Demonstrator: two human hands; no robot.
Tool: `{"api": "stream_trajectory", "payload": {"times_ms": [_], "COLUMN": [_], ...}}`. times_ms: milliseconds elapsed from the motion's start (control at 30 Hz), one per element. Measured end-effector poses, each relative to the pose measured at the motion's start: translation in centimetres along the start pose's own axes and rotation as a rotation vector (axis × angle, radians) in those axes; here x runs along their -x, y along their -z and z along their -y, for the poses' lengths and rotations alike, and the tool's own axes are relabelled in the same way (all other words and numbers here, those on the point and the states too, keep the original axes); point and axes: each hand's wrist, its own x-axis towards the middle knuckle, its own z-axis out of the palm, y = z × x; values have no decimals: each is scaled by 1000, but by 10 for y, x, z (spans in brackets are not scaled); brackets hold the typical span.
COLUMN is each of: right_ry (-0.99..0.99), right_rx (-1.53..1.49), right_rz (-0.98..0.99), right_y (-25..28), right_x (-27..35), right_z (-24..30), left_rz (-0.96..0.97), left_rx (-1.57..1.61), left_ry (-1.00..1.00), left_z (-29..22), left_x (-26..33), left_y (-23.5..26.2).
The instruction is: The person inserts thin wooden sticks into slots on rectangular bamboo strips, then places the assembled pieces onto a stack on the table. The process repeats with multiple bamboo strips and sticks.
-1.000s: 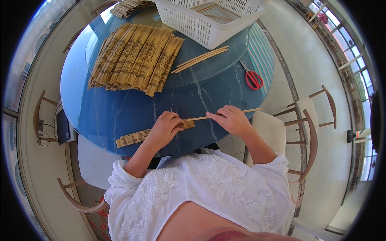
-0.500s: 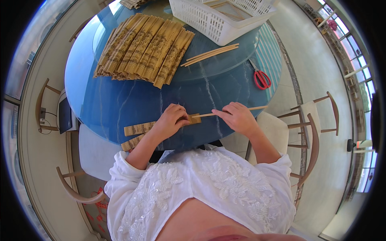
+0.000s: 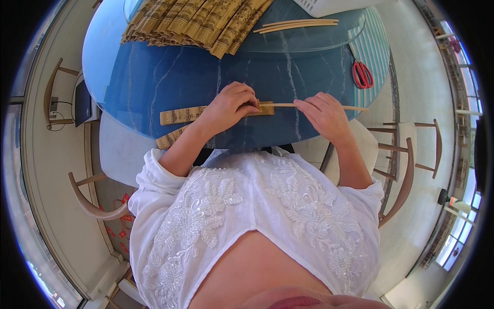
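Observation:
My left hand (image 3: 230,105) presses down on a long tan paper sleeve (image 3: 180,114) lying flat near the front edge of the round blue table (image 3: 154,72). My right hand (image 3: 324,110) pinches a pair of thin wooden chopsticks (image 3: 355,107) whose left end enters the sleeve's open end beside my left fingers. A second tan sleeve (image 3: 170,138) lies just under my left forearm at the table's edge.
A large stack of tan sleeves (image 3: 195,20) lies at the far side, with loose chopsticks (image 3: 296,24) to its right. Red scissors (image 3: 362,74) rest on the right. A white basket (image 3: 329,5) shows at the top edge. Wooden chairs (image 3: 406,165) stand around.
The view has tilted down, so the table things sit higher in the picture. My hands stay on the sleeve and chopsticks, with the chopsticks pushed slightly further toward the sleeve.

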Motion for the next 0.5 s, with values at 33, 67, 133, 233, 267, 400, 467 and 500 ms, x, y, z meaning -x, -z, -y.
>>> {"api": "stream_trajectory", "payload": {"times_ms": [33,67,133,233,267,400,467,500], "right_ry": [8,15,23,42,62,99,120,130], "right_rx": [-1,-3,-18,-34,-25,-20,-56,-74], "right_rz": [1,1,8,31,38,52,52,52], "right_y": [1,2,4,5,5,-1,-6,-9], "right_x": [-1,-2,-3,-6,-8,-12,-16,-18], "right_z": [0,-1,-1,0,-1,1,6,9], "left_rz": [-5,-8,-9,5,10,21,23,23], "left_rx": [-6,-13,-20,-14,-10,1,4,6], "left_ry": [-7,-15,-22,-20,-17,-15,-25,-30], "left_z": [1,2,2,0,-2,-8,-12,-13], "left_x": [0,-1,-2,-4,-4,-5,-6,-6], "left_y": [0,0,0,0,1,1,1,1]}}
